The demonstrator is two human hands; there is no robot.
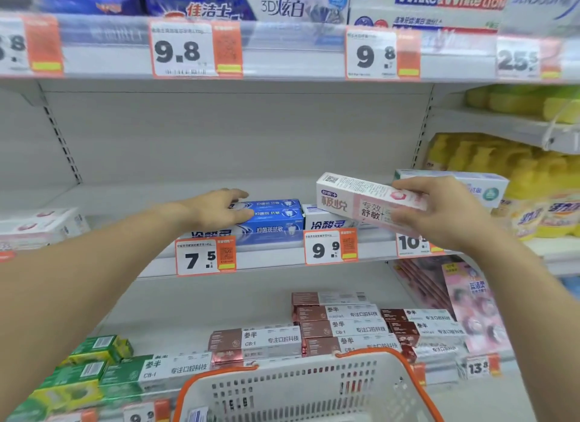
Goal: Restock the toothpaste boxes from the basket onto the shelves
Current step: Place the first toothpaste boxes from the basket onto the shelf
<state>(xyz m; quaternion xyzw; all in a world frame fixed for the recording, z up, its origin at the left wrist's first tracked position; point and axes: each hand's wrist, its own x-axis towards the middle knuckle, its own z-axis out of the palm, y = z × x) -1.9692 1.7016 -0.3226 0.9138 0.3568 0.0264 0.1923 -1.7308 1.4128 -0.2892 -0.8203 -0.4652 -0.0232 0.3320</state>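
Note:
My right hand (439, 211) grips a pink and white toothpaste box (354, 198) by its right end, holding it tilted in the air above the middle shelf (276, 260). My left hand (219, 209) holds the left end of a stack of blue toothpaste boxes (276, 220) standing on that shelf, thumb at the front and fingers on top. A white box (323, 222) lies right of the blue stack, under the pink one. The white basket with an orange rim (307, 387) is at the bottom centre; its contents are mostly out of view.
Price tags (205, 256) line the shelf edges. The lower shelf holds red-brown (342, 327) and green (94, 371) boxes. A pink box (40, 223) lies at the left of the middle shelf, a white-green one (483, 189) at the right. Yellow packs (518, 183) fill the right bay.

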